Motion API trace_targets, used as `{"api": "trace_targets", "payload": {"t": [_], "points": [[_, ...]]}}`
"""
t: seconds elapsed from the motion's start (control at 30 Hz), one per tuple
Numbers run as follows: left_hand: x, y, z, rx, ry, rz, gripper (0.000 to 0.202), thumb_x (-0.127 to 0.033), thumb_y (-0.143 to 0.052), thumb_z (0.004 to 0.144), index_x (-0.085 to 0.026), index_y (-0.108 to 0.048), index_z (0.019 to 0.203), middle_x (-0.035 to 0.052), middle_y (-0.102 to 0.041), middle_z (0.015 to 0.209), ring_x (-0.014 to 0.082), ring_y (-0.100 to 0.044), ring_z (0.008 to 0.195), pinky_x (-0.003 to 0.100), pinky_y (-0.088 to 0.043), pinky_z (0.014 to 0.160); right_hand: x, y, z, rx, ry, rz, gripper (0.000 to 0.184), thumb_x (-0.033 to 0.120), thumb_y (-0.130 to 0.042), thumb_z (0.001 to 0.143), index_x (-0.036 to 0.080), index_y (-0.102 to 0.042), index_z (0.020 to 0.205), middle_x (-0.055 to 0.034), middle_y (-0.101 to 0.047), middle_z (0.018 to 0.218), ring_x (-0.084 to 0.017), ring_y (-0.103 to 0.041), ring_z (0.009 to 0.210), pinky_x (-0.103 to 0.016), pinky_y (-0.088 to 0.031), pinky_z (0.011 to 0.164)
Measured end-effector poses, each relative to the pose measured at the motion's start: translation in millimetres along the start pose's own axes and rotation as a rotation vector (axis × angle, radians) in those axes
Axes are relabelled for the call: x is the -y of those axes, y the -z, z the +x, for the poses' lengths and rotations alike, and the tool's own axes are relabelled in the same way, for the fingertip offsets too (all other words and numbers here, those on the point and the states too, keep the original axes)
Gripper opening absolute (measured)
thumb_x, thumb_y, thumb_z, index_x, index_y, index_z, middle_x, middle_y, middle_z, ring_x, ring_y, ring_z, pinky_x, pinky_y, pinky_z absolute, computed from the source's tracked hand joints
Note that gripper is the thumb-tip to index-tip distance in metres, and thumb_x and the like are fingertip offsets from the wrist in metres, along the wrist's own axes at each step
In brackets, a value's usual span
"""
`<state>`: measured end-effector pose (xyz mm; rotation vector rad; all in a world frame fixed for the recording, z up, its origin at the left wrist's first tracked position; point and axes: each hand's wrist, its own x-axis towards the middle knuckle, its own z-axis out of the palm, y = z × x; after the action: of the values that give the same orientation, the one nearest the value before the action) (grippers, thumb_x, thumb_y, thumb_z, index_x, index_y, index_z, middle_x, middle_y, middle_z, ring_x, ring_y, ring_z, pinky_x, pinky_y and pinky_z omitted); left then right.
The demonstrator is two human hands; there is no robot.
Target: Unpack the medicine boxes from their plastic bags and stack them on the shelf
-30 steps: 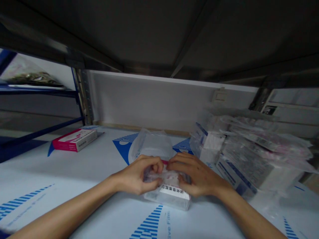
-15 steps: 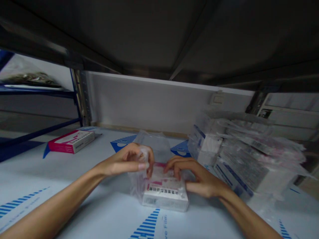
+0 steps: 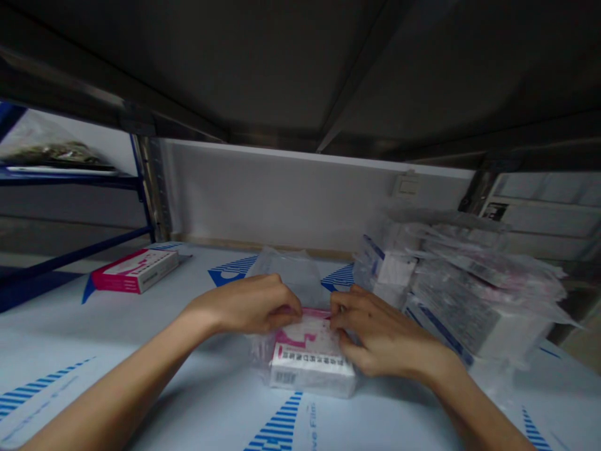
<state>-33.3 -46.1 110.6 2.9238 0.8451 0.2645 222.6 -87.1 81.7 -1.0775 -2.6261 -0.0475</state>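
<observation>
White-and-magenta carton (image 3: 310,369) lies at 6 o'clock in the view on a film-covered white work surface (image 3: 94,341), its long axis running 9-to-3 o'clock. It appears partly inside a clear plastic bag (image 3: 286,275), which extends behind it toward 12 o'clock. Right hand (image 3: 382,335) is the nearer: its fingers (image 3: 350,307) are spread over the carton's 3 o'clock end, with the thumb (image 3: 350,354) low against the front edge, gripping it. Left hand (image 3: 244,307) sits at the 9 o'clock side, fingers curled together at the rear corner; whether they pinch the bag cannot be told. Magenta-and-white box (image 3: 134,272) lies at 10 o'clock; film-wrapped cartons (image 3: 469,294) are stacked at 2 o'clock.
</observation>
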Motion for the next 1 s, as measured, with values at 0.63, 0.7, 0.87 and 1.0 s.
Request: {"api": "trace_targets", "payload": {"t": [0.63, 0.7, 0.87, 1.0], "points": [[-12.1, 2.6, -2.1, 0.151, 0.181, 0.088, 0.051, -0.056, -0.084, 0.066, -0.026, -0.077, 0.107, 0.0052, -0.073, 0.079, 0.0247, -0.064, 0.077, 0.032, -0.04, 0.069, 20.0, 8.6, -13.7, 0.11, -0.181, -0.049, 0.057, 0.044, -0.072, 0.077, 0.019, -0.068, 0.127, -0.0155, -0.069, 0.129, -0.034, -0.067, 0.107, -0.045, -0.053, 0.093], [-12.5, 1.0, 0.0, 0.158, 0.2, 0.094, 0.055, -0.061, -0.083, 0.065, -0.023, -0.077, 0.105, 0.0078, -0.075, 0.08, 0.026, -0.066, 0.076, 0.033, -0.041, 0.07, 22.6, 9.3, -14.1, 0.168, -0.229, -0.012, 0.07, 0.045, -0.076, 0.071, 0.021, -0.063, 0.135, -0.0152, -0.065, 0.135, -0.036, -0.067, 0.11, -0.047, -0.053, 0.095], [-6.8, -3.1, 1.9, 0.17, 0.244, 0.042, 0.074, -0.069, -0.083, 0.056, -0.02, -0.075, 0.111, 0.0123, -0.078, 0.095, 0.0293, -0.071, 0.085, 0.032, -0.044, 0.069, 17.8, 0.6, -6.8, 0.319, -0.358, 0.09, 0.109, 0.045, -0.084, 0.062, 0.017, -0.037, 0.156, -0.0203, -0.036, 0.161, -0.046, -0.042, 0.141, -0.054, -0.041, 0.113], [-2.4, -4.3, -1.6, 0.218, 0.328, -0.05, 0.08, -0.072, -0.083, 0.052, -0.019, -0.074, 0.111, 0.0108, -0.077, 0.097, 0.0287, -0.07, 0.086, 0.032, -0.048, 0.07, 7.6, -5.5, 3.1, 0.425, -0.335, 0.159, 0.123, 0.053, -0.085, 0.061, 0.016, -0.024, 0.16, -0.0201, -0.025, 0.165, -0.043, -0.029, 0.148, -0.052, -0.033, 0.119]]}}
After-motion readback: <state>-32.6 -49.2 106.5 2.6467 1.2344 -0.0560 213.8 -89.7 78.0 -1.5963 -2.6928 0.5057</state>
